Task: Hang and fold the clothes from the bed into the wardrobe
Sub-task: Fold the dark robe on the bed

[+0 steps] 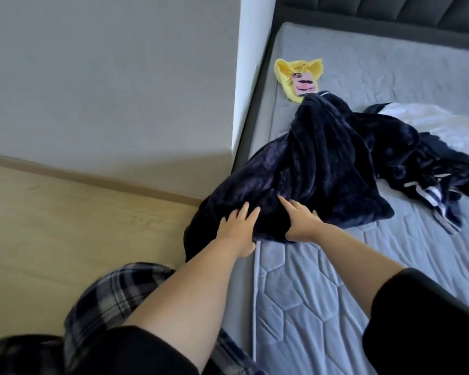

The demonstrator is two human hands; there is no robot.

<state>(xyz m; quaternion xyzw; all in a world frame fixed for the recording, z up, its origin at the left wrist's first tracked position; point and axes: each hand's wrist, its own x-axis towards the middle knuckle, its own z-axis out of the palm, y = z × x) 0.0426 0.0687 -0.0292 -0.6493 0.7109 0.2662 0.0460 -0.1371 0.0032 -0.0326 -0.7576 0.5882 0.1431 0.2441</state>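
Note:
A dark navy fleece garment (pixel 322 163) lies bunched on the grey mattress (pixel 322 280), its near end hanging over the left bed edge. My left hand (pixel 237 226) rests on that overhanging end with fingers spread, thumb tucked under the hem. My right hand (pixel 299 217) lies on the fleece just right of it, index finger stretched forward, thumb under the edge. A navy garment with white stripes (pixel 433 185) is tangled to the right, beside a white cloth (pixel 444 125).
A yellow cloth (pixel 284 77) with a pink phone (pixel 303 85) on it lies near the head of the bed. A dark padded headboard (pixel 390 12) runs along the top. A grey wall (pixel 106 77) and wooden floor (pixel 65 226) lie left.

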